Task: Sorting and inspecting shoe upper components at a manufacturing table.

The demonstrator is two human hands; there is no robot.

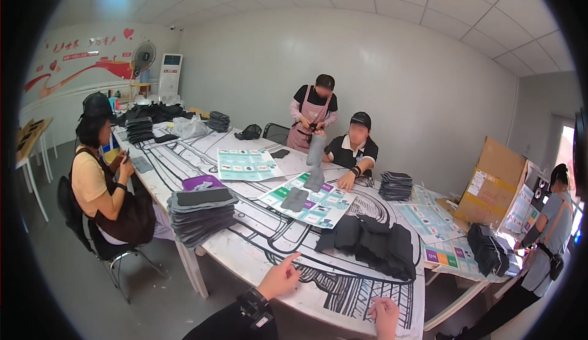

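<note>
Over the near part of the line-patterned white table (pixel 245 249), the left hand (pixel 282 277) is hovering empty with fingers parted and index extended, while the right hand (pixel 384 317) is curling loosely at the near right, its fingertips too indistinct to tell whether they are pinching anything. The pile of dark pieces (pixel 370 247) is lying just beyond the hands, a grey stack (pixel 202 220) standing to the left; such limp-looking layers are probably calling for a light edge hold, the other hand steadying those beneath.

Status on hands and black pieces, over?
Left hand, right hand: nothing seen held. Black pieces: overlapping heap beyond right hand. Dark stack: off to the left.
</note>
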